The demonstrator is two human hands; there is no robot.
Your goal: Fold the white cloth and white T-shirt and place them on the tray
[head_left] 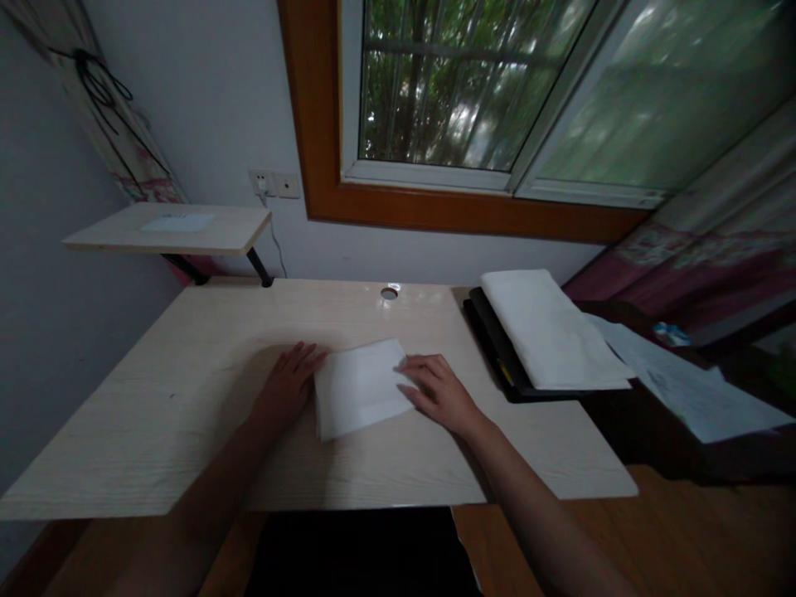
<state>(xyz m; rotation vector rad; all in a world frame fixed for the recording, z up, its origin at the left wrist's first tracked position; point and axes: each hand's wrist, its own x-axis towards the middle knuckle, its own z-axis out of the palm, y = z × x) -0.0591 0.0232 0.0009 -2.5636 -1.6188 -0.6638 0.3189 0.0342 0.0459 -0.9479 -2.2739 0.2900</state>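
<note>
A folded white paper (361, 388) lies slightly turned on the desk in front of me, with several layers showing along its left edge. Beside that edge rests my left hand (291, 383), fingers stretched out and fingertips at the upper left corner. My right hand (440, 396) is at the opposite edge; its fingertips and thumb touch the paper from the right, spread apart from each other. Whether any fingertip is under the paper cannot be made out.
On the desk's (205, 365) right side, a stack of white paper (547, 332) lies on black folders (491, 348). A small raised shelf (230, 232) with a paper on it stands at the back left. Loose printed sheets (690, 381) lie beyond the right edge. A cable hole (389, 293) is near the wall.
</note>
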